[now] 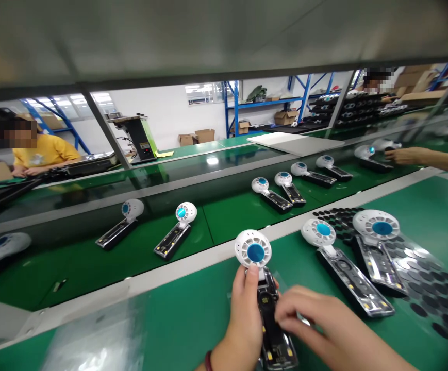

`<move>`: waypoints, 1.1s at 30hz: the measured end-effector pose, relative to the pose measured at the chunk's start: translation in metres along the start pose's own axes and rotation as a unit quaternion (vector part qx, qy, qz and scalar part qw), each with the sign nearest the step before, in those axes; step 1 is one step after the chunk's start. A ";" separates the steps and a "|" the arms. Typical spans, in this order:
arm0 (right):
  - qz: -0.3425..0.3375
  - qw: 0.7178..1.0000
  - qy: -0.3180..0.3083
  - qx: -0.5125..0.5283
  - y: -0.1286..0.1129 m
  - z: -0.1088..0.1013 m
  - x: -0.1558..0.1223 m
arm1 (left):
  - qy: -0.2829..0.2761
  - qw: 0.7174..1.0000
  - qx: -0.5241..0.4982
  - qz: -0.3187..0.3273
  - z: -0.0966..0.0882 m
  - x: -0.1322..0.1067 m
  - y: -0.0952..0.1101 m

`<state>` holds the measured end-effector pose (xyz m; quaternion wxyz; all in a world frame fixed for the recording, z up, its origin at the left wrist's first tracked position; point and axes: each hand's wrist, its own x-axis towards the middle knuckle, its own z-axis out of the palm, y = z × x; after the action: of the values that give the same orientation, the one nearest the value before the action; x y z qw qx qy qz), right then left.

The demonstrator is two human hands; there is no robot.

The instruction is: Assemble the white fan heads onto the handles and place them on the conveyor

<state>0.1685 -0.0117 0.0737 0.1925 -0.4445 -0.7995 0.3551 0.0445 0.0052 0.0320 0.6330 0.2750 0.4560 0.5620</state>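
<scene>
My left hand (243,314) is wrapped round a handheld fan (253,249), its thumb lying just below the head. This fan has a round white slotted head with a blue disc in the middle and a black handle under a transparent cover. At the handle's right edge is my right hand (304,314), thumb and fingertips pinched together; whatever they may hold is hidden. To the right, two similar fans (355,281) (380,263) rest on the green bench (185,314), the farther one partly over a sheet of black round stickers (420,268).
Several more fans (175,239) lie along the green conveyor belt (224,216) beyond a pale rail (162,270). A co-worker's hand (409,155) reaches over the belt at right. Transparent plastic bags (96,335) lie front left. A shelf (208,41) hangs overhead. Another person in yellow (46,149) sits across.
</scene>
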 end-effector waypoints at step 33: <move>-0.099 0.984 0.022 -0.143 0.014 0.004 0.029 | 0.027 0.998 0.037 0.053 -0.003 0.006 -0.004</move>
<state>0.1585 0.0160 0.0604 0.1787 -0.3934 -0.8779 0.2066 0.0433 0.0096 0.0261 0.5789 0.3064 0.4784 0.5849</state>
